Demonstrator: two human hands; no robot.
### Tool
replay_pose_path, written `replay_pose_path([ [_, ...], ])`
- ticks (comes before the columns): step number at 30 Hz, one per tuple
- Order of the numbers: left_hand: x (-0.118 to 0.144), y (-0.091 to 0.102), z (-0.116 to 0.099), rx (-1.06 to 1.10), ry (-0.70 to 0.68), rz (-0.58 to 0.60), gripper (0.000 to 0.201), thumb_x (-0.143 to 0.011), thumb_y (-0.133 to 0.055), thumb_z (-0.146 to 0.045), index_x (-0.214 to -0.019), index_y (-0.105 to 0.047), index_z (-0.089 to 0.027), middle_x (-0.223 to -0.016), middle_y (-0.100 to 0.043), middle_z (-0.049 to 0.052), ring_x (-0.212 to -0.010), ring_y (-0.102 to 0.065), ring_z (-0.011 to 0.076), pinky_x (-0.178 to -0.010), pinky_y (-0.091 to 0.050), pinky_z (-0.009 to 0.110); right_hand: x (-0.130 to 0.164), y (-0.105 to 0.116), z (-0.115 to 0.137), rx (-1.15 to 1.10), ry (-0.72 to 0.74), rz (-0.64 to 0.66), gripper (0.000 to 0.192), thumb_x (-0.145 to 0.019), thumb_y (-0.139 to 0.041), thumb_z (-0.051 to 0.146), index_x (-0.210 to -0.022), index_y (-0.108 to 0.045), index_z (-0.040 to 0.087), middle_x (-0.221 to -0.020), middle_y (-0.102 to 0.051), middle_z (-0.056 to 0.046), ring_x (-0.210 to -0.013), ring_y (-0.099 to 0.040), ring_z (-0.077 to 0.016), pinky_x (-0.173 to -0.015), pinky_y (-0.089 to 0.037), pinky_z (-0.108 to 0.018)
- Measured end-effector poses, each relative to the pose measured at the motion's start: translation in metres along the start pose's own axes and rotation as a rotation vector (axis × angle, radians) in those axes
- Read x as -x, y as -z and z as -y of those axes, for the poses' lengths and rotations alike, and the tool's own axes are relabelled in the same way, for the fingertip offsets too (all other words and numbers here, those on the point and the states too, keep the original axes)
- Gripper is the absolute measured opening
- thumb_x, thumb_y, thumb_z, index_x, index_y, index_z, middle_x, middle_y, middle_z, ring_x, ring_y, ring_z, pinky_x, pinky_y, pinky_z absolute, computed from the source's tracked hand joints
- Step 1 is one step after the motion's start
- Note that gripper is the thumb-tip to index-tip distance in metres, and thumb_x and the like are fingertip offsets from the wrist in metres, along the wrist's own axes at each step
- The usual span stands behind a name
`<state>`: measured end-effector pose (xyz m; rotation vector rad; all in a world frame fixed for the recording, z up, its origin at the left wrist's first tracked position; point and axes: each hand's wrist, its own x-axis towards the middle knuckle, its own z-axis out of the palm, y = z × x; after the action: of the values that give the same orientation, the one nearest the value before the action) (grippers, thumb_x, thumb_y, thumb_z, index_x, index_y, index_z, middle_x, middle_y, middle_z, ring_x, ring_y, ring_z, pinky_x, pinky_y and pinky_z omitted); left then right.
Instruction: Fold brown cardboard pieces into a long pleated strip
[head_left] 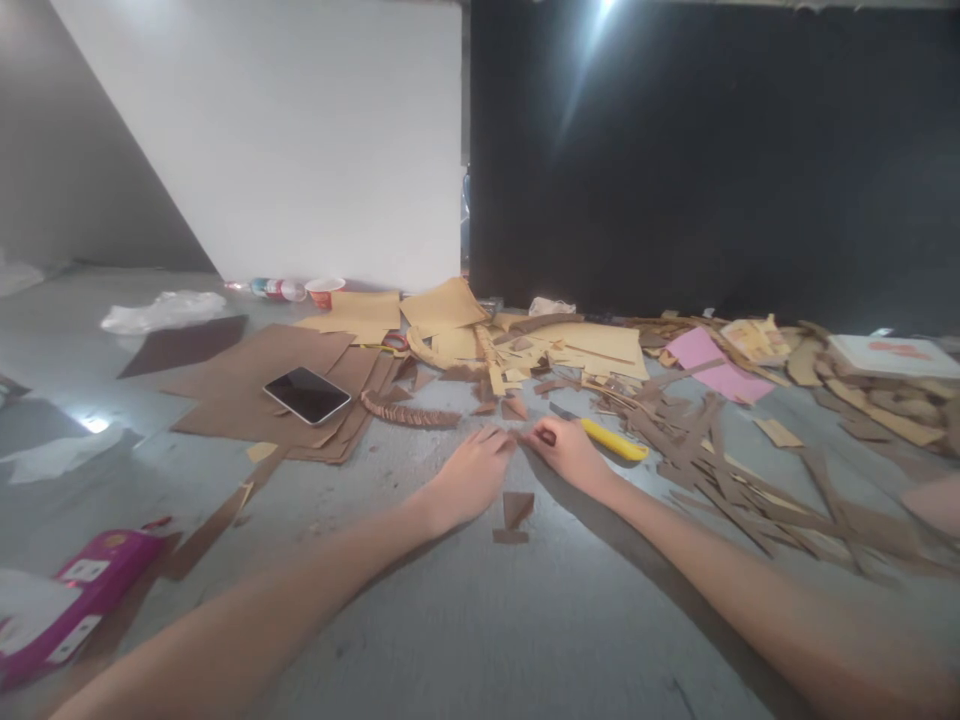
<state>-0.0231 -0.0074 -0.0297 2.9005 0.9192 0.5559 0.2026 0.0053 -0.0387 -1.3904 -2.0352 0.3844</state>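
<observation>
My left hand [478, 470] and my right hand [570, 455] meet over the grey table with their fingers curled. Between their fingertips is a small bit of brown paper [519, 438], mostly covered by the fingers. Just nearer to me lie a brown paper piece [517, 508] and a short brown strip [510, 537]. A yellow utility knife [615, 440] rests beside my right hand, its blade toward the left. Beyond my left hand curves a row of folded brown paper [411, 412]. Small brown triangles [514, 408] lie just past my fingers.
A phone [307, 395] lies on stacked brown sheets [232, 400] at left. Brown strips [720, 470] are heaped at right, near a pink sheet [716, 362]. Tan paper [442, 307], a paper cup [325, 292] and a bottle [279, 289] are behind. A magenta object [97, 590] sits front left.
</observation>
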Motion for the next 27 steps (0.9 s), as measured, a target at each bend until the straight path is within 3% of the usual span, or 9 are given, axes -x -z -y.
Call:
replay_pose_path([
  [9, 0.001, -0.001, 0.001, 0.012, 0.0, 0.0, 0.037, -0.091, -0.046, -0.003, -0.117, -0.07, -0.01, -0.123, -0.068, 0.019, -0.124, -0.058, 0.032, -0.11, -0.049, 0.049, -0.004, -0.004, -0.002, -0.01, -0.044, 0.014, 0.049, -0.101, -0.058, 0.059, -0.073, -0.067, 0.021, -0.061, -0.064, 0.0, -0.056, -0.053, -0.0157, -0.061, -0.036, -0.03],
  [13, 0.001, -0.001, 0.0, -0.007, 0.018, 0.009, 0.046, -0.09, -0.043, -0.002, -0.13, -0.065, -0.009, -0.131, -0.066, 0.019, -0.125, -0.057, 0.0319, -0.11, -0.049, 0.05, -0.005, -0.004, -0.004, 0.016, -0.067, 0.032, 0.046, -0.101, -0.06, 0.056, -0.074, -0.068, 0.02, -0.062, -0.064, 0.0, -0.058, -0.055, -0.0166, -0.063, -0.036, -0.03],
  [18, 0.001, 0.0, 0.0, -0.019, 0.013, 0.025, 0.046, -0.087, -0.044, 0.001, -0.126, -0.065, -0.011, -0.128, -0.066, 0.018, -0.124, -0.057, 0.0317, -0.108, -0.049, 0.049, -0.005, -0.006, -0.003, 0.067, -0.076, 0.05, 0.036, -0.102, -0.063, 0.047, -0.078, -0.068, 0.021, -0.064, -0.066, 0.001, -0.061, -0.058, -0.0169, -0.07, -0.039, -0.031],
  [22, 0.001, 0.004, -0.002, -0.088, -0.008, 0.044, 0.047, -0.085, -0.047, 0.001, -0.127, -0.064, -0.012, -0.129, -0.065, 0.017, -0.123, -0.057, 0.0319, -0.108, -0.049, 0.046, 0.0, -0.007, 0.0, 0.188, 0.013, -0.009, 0.031, -0.105, -0.061, 0.042, -0.083, -0.067, 0.02, -0.07, -0.07, -0.001, -0.065, -0.06, -0.0175, -0.082, -0.039, -0.035],
  [27, 0.0, 0.011, -0.008, -0.178, -0.008, 0.074, 0.042, -0.093, -0.047, -0.002, -0.131, -0.061, -0.009, -0.126, -0.065, 0.017, -0.121, -0.057, 0.0323, -0.106, -0.05, 0.046, 0.011, -0.001, 0.01, 0.236, 0.2, -0.071, 0.035, -0.114, -0.045, 0.039, -0.101, -0.071, 0.021, -0.086, -0.076, -0.004, -0.075, -0.066, -0.0185, -0.087, -0.037, -0.036],
])
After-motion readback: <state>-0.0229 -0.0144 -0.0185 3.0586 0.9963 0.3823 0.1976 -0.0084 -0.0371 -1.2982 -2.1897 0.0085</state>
